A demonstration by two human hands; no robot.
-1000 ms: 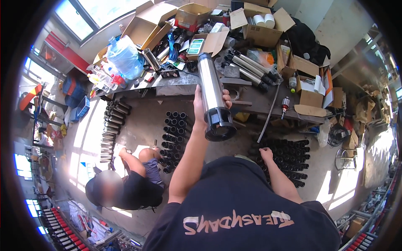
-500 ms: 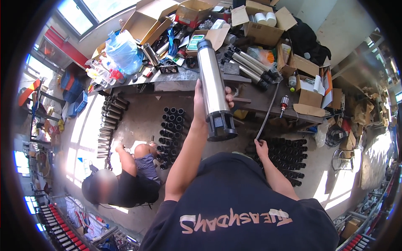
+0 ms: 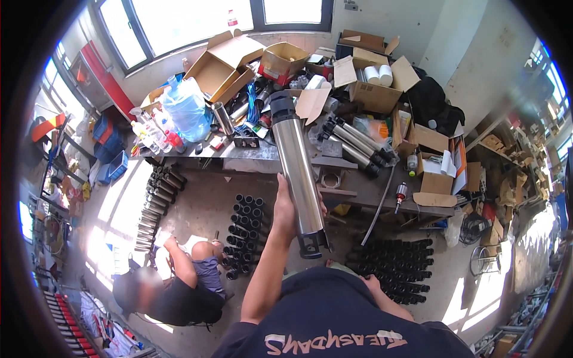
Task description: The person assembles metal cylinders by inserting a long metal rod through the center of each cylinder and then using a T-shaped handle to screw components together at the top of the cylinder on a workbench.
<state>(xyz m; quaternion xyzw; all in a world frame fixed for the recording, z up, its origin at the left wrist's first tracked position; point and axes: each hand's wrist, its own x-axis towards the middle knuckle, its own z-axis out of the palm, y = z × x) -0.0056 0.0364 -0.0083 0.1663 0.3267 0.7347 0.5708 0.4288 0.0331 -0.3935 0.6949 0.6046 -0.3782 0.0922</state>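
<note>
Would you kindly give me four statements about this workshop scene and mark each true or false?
1. The left hand holds a shiny silver metal cylinder with black ends. True.
2. The right hand also grips it. False: that hand is lower, near rows of black round parts.
3. An open brown cardboard box with white cylinders inside stands on a grey workbench. True.
4. A black-shirted co-worker is at the right. False: the co-worker is at the left.

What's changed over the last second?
The view tipped up toward the window. The metal cylinder's lower end swung toward the shirt; the right hand drew back that way too. The left hand kept its grip; boxes on the bench stayed put.
</note>
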